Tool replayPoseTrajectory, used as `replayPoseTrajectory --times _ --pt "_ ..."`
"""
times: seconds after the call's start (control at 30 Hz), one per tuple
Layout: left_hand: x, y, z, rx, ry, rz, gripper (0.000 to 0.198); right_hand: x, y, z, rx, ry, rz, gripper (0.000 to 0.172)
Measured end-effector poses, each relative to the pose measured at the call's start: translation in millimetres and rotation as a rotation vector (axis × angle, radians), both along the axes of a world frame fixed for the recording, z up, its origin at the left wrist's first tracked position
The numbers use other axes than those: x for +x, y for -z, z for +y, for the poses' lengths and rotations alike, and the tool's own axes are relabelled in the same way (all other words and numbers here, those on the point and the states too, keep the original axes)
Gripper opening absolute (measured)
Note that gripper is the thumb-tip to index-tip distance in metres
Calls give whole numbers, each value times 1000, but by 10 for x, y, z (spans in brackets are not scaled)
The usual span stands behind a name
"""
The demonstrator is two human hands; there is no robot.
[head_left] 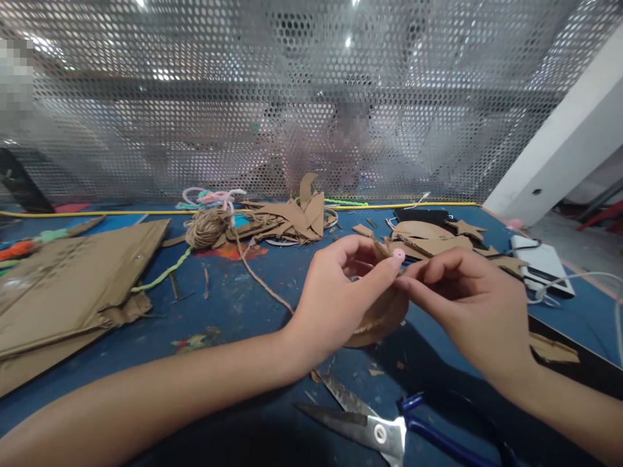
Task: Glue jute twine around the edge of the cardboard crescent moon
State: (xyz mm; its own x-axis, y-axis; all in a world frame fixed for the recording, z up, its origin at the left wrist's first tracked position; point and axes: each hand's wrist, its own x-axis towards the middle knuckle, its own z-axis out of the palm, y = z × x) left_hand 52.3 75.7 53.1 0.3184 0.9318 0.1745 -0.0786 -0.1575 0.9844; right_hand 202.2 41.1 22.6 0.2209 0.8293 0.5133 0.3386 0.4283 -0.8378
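Observation:
My left hand [341,285] is closed on a brown cardboard piece [379,321], whose curved lower part shows beneath the fingers. A small round pink piece [398,255] sits at the tip of my left thumb. Close beside it, my right hand [462,298] is pinched, thumb against fingers; what lies between its fingertips is too small to make out. Below both hands, scissors [380,431] with blue handles lie on the blue table [243,395], blades apart.
A ball of twine [207,228] trails a strand toward my left hand. Cardboard sheets [73,285] lie at the left, cardboard scraps [287,217] at the back. More cut cardboard [428,237] and a white box-like device [542,266] are at the right. A perforated metal screen [311,97] stands behind.

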Motion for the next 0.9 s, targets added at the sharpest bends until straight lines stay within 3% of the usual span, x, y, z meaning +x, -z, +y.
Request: replayPoseTrajectory --times 0.5,0.9 --pt "28 8 24 21 -18 -10 14 2 10 2 14 11 -42 24" --pt "31 -21 15 -73 -27 -35 17 10 1 16 7 4 -34 24"
